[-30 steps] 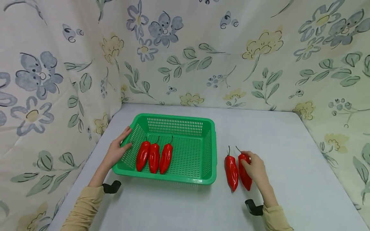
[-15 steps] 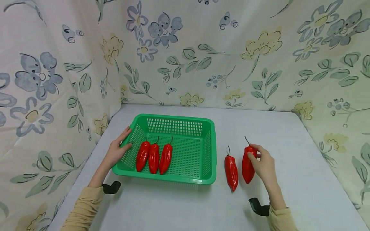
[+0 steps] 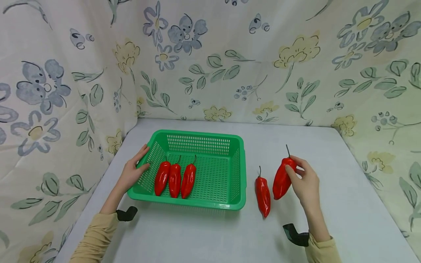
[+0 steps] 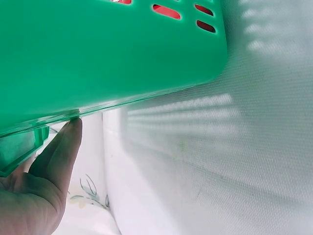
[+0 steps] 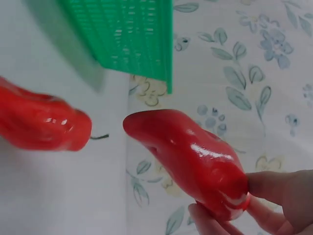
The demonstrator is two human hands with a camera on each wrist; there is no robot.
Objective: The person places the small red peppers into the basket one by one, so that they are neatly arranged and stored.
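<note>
In the head view, my right hand (image 3: 306,182) pinches a glossy red chili pepper (image 3: 282,178) near its stem end and holds it up off the table, tilted, tip down-left. The right wrist view shows the thumb and fingers on that pepper (image 5: 188,156). Another red pepper (image 3: 262,196) lies on the table to its left. My left hand (image 3: 131,171) holds the left rim of a green plastic basket (image 3: 212,205), thumb toward the inside. Its fingers meet the basket's outer side (image 4: 122,54) in the left wrist view. Three red peppers (image 3: 175,179) lie side by side inside the basket.
A white-covered table (image 3: 184,233) carries everything. Behind it and along both sides hangs a floral curtain (image 3: 204,62). The basket's right wall (image 3: 237,175) stands between its inside and the loose pepper on the table.
My right hand has lifted its pepper off the table, moving up and slightly right, and the pepper's tip has swung left. The left hand and basket stay still.
</note>
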